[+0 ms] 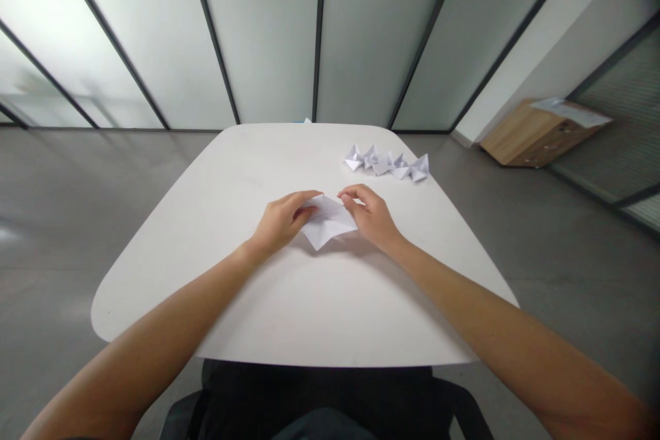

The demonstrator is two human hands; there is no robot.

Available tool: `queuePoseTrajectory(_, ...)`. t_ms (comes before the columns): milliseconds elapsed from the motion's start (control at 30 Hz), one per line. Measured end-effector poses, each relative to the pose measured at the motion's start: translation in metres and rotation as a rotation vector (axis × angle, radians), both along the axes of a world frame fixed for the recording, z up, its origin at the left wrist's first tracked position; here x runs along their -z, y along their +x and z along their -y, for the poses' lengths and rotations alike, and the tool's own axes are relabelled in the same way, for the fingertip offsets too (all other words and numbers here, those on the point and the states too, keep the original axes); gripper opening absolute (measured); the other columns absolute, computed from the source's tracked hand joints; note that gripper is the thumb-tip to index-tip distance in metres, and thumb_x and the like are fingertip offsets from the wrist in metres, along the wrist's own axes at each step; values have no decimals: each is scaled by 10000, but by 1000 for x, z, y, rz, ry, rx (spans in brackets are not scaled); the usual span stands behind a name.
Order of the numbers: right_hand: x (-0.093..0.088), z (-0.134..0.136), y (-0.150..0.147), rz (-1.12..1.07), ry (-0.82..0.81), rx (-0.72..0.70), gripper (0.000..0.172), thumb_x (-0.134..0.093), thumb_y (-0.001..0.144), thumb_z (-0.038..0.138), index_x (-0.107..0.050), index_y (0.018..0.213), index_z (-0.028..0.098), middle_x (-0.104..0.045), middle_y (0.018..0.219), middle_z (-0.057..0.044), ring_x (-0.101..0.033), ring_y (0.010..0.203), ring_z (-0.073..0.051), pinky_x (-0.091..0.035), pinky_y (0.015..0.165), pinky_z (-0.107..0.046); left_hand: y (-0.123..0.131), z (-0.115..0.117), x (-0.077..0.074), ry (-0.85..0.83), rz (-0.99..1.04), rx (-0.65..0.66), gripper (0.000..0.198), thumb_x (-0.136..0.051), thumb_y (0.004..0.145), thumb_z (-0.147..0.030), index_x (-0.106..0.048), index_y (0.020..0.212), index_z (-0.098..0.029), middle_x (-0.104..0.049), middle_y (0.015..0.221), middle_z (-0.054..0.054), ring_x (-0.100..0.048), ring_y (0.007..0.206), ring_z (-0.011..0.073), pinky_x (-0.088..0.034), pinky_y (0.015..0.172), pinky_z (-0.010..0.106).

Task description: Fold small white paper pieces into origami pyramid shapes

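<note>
Holding folded white paper between left hand and right hand

A row of folded white paper shapes is laid out at one o'clock on a rounded white table. A low wooden cabinet is placed at two o'clock, with a sheet of paper laid on top. Frosted glass panels are seen at twelve o'clock, above a grey floor.
</note>
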State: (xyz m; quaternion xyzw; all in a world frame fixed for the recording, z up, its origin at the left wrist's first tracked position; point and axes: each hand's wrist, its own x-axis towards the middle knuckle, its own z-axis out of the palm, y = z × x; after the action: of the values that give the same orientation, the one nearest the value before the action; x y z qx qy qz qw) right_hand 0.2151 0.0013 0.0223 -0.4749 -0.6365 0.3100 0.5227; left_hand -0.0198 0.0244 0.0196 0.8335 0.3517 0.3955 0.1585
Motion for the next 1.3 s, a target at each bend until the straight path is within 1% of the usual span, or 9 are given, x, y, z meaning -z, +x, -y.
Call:
queuePoseTrajectory(133, -1, 2, 0, -93, -158, -225, 381, -679, 912, 566, -754, 1048, 218, -724, 961, -38, -641, 883, -233, -507, 807, -336, 0, -2, 1, -41, 30, -82, 479, -622, 965, -358, -545, 1431, -273, -736, 1084, 33, -696, 891, 160, -540, 834, 274)
queuePoseTrajectory(267, 7, 1, -6, -169, -226, -235, 403, -786, 837, 491, -718, 1128, 221, -751, 1013, -45, -677, 895, -239, -538, 811, -354, 2, -7, 6, -139, 210, -78, 506, -682, 926, -408, -536, 1389, -264, -715, 1064, 46, -691, 890, 166, -540, 763, 265)
queuePoseTrajectory(400, 14, -4, -8, -365, -297, -151, 481, -839, 778, 448, -637, 1161, 238, -749, 921, -25, -697, 829, -224, -577, 789, -379, 4, -11, 8, -355, 477, 84, 396, -605, 966, -512, -581, 1231, -218, -686, 1178, 94, -692, 989, 174, -560, 808, 274)
queuePoseTrajectory(533, 15, -6, -8, -533, -365, -111, 526, -867, 737, 442, -578, 1139, 263, -727, 892, 1, -694, 834, -217, -596, 759, -373, 5, -10, 9, -561, 605, 315, 629, -724, 888, -519, -464, 1394, -253, -640, 1312, 128, -686, 1072, 199, -575, 899, 331)
queuePoseTrajectory(667, 14, -2, -10, -573, -330, -125, 531, -844, 773, 430, -547, 1194, 300, -684, 885, 31, -667, 804, -193, -587, 692, -322, 7, -9, 11, -601, 565, 327, 654, -814, 827, -397, -503, 1381, -240, -656, 1302, 124, -664, 1144, 218, -555, 955, 337)
queuePoseTrajectory(833, 15, -1, -9, -376, -282, -191, 482, -717, 903, 534, -591, 1304, 298, -692, 996, -25, -677, 904, -233, -618, 724, -367, 10, -12, 19, -631, 573, 200, 502, -803, 824, -393, -620, 1235, -172, -718, 1181, 108, -688, 1034, 216, -545, 872, 299)
queuePoseTrajectory(933, 18, -1, -7, -188, -249, -226, 554, -591, 963, 643, -616, 1369, 267, -682, 1234, -84, -665, 1058, -281, -630, 785, -410, 11, -13, 20, -699, 656, 137, 488, -772, 851, -447, -638, 1208, -143, -729, 1158, 125, -691, 1010, 237, -542, 860, 323)
queuePoseTrajectory(1133, 19, 3, -4, 148, -34, -303, 645, -596, 942, 701, -599, 1439, 289, -471, 1535, -118, -552, 1316, -332, -609, 933, -468, 11, -8, 15, -786, 741, 190, 472, -814, 794, -372, -661, 1187, -159, -739, 1148, 104, -696, 993, 246, -524, 891, 349)
queuePoseTrajectory(1300, 15, 7, -5, 463, 254, -221, 857, -794, 797, 681, -531, 1507, 280, -404, 1594, -149, -372, 1476, -387, -362, 1207, -608, 12, -3, 12, -773, 658, 180, 449, -759, 822, -320, -644, 1220, -147, -718, 1178, 117, -678, 1047, 259, -502, 949, 388)
